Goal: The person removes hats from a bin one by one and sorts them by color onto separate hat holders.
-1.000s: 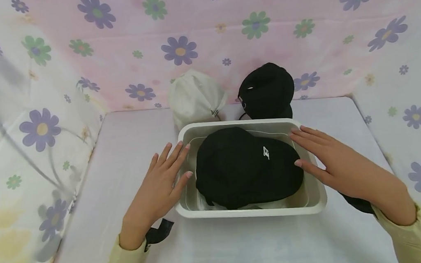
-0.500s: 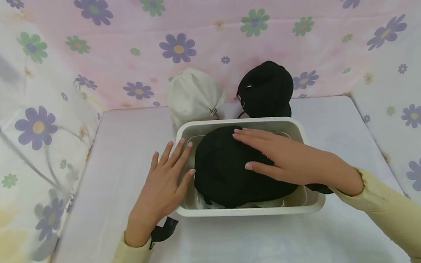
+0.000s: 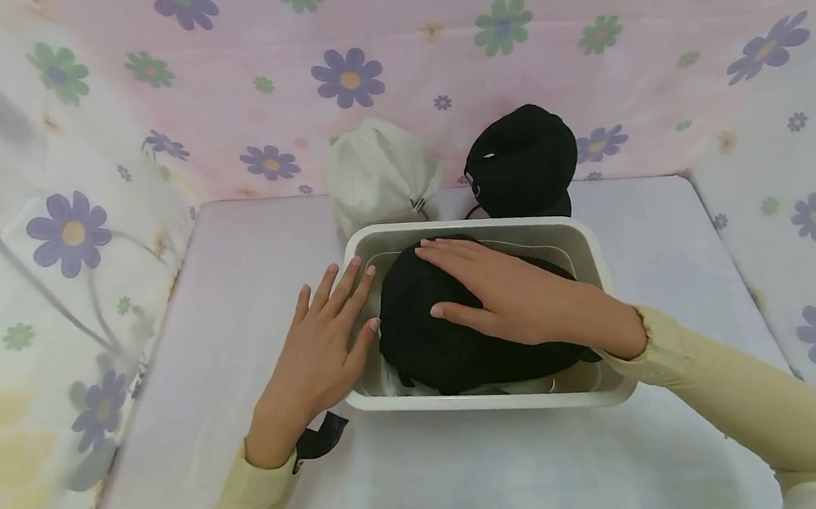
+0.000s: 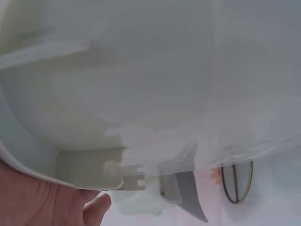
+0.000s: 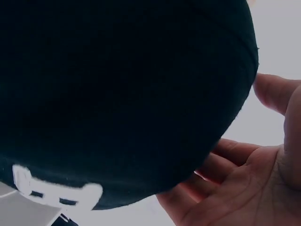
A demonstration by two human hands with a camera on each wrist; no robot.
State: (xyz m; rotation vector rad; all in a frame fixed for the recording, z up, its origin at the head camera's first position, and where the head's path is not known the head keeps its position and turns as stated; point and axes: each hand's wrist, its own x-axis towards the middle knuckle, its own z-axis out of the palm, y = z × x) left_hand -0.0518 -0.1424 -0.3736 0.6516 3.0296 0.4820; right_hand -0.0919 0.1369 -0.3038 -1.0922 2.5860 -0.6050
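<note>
A black baseball cap point(image 3: 417, 330) lies in a white plastic bin point(image 3: 492, 404). My right hand point(image 3: 515, 294) is laid over the cap with its fingers extended, covering much of its right side. In the right wrist view, the cap's dark crown point(image 5: 117, 94) fills most of the frame, with a white emblem point(image 5: 56, 192) low on the left. There my right fingers and thumb point(image 5: 277, 92) curve loosely about its edge. My left hand point(image 3: 322, 353), fingers spread, touches the bin's left rim. The left wrist view shows the bin's pale outer wall point(image 4: 141, 84) close up.
Behind the bin stand a white cap point(image 3: 380, 169) with a small cord or clasp and another black cap point(image 3: 526, 165). The table point(image 3: 468, 473) has a pale cover. Flower-printed cloth point(image 3: 243, 84) walls in the back and both sides.
My right hand has left the bin's right rim and moved left over the black cap. My left hand has stayed at the left rim. The head view has tilted slightly down.
</note>
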